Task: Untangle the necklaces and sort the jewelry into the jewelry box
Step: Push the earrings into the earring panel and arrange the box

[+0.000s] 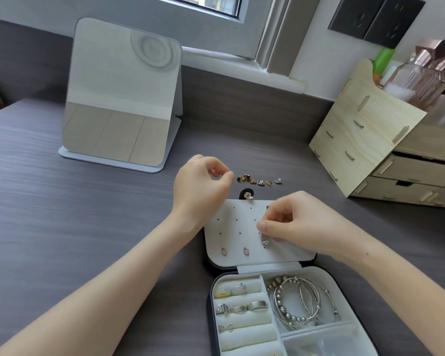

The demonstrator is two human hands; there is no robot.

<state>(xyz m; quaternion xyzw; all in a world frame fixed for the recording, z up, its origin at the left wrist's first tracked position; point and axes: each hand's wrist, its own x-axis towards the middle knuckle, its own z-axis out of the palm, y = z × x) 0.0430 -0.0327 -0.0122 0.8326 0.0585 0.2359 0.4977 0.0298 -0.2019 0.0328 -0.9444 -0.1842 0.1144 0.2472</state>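
**Jewelry box open on the surface, both grips at the earring panel**

Jewelry box [211, 291] lies open on the grey surface [62, 206] directly in front of you, its lid folded away from you. A white earring panel [235, 227] with rows of small holes rests on that lid. Two pink earrings [234, 251] sit in its nearest row. Your right grip [301, 222] pinches a silver earring [265, 240] between thumb and forefinger against the panel's right side. Your left grip [203, 183] hovers beyond the panel's far left corner, fingers curled and thumb meeting forefinger. Whether anything sits between them is too small to tell. Just right of it, a row of loose earrings [258, 180] lies on the surface behind the box's snap tab [247, 195]. In the near tray, rings [239, 308] sit in the padded rolls at left and silver bracelets [298, 301] fill the compartment at right. A standing mirror [121, 98] is at far left, a wooden drawer organizer [370, 140] at far right.
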